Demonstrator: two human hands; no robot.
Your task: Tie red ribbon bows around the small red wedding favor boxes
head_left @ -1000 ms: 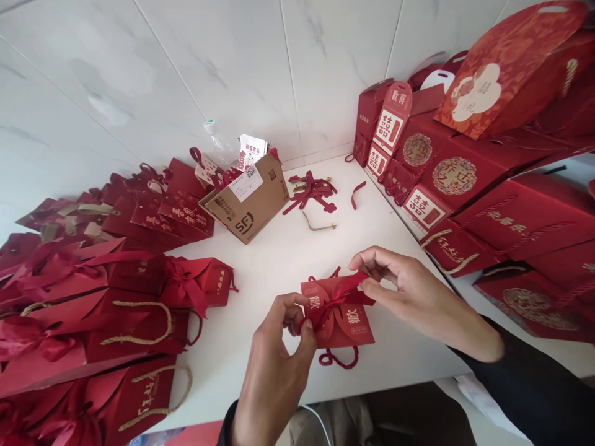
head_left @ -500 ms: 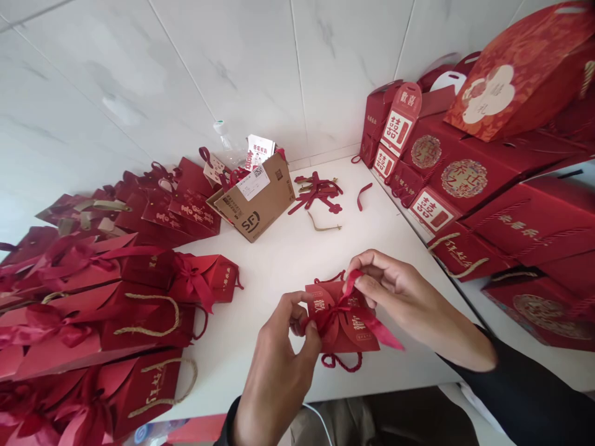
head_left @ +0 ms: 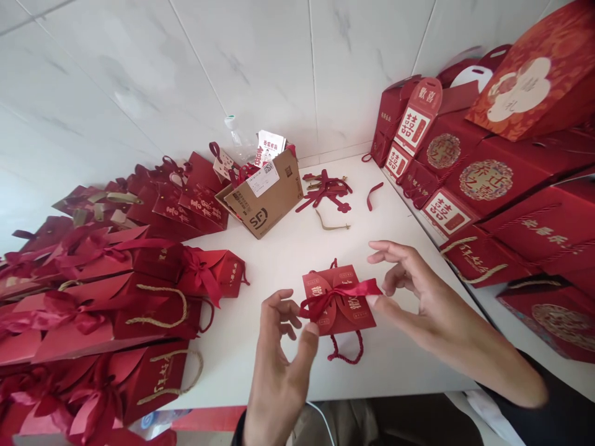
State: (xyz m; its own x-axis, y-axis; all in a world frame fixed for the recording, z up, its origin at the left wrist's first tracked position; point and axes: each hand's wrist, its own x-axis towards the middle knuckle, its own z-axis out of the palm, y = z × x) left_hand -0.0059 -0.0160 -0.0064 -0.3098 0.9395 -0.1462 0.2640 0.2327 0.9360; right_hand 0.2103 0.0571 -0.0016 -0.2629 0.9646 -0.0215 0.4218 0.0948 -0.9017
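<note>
A small red gift box [head_left: 341, 323] with gold lettering rests on the table in front of me, its folded top tied with a red ribbon [head_left: 356, 290]. One dark red cord handle [head_left: 348, 354] sticks out at the near side, another at the far side. My left hand [head_left: 283, 359] is at the box's left edge, thumb and fingers apart beside a ribbon loop. On the right, my right hand [head_left: 413, 297] has its fingers spread, the thumb tip by the ribbon's right end; whether it touches the ribbon I cannot tell.
Ribbon-tied red boxes [head_left: 106, 316] stand in rows at the left. A cardboard box [head_left: 279, 198] holding cards and red pieces sits at the back, near a plastic bottle [head_left: 236, 137]. Loose red straps [head_left: 328, 191] lie beyond the gift box. Red boxes [head_left: 488, 179] are stacked along the right.
My hands have loosened from the ribbon. The right hand has moved outward and opened, and the ribbon now lies across the box with its end pointing right. The view has shifted slightly.
</note>
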